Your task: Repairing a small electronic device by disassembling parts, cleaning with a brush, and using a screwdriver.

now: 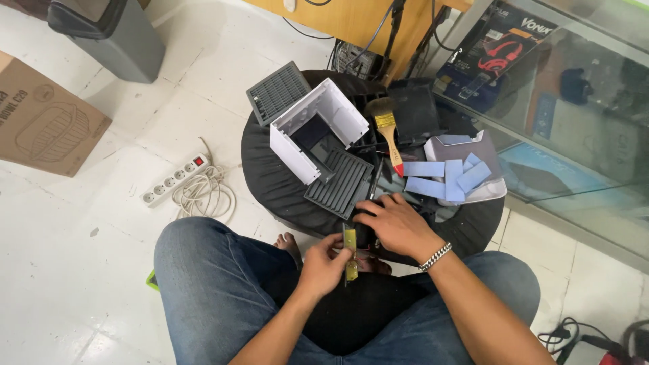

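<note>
The white tiled floor carries everything in view. I sit on it with both knees in blue jeans at the near edge. At the far left stand a grey bin and, nearer, a brown cardboard box. A glass display case runs along the right side. A white power strip with a coiled white cable lies on the floor, left of the round black stool, which serves as my counter.

On the counter, a white open housing stands tilted at the middle. A grey vent grille lies at its far left, touching it. A black louvred panel lies at its near side. A black flat cover lies at the far right of the counter. A paintbrush with a wooden handle and red tip lies between the housing and that cover. Light blue strips lie on a pale sheet at the right edge.

My right hand, with a metal bracelet at the wrist, rests over a small black part at the near edge of the counter, fingers curled on it. My left hand is closed narrowly, thumb and fingertips pinching a thin yellowish metal strip. The strip stands upright over my lap, just beside the right hand and touching the black part.
</note>
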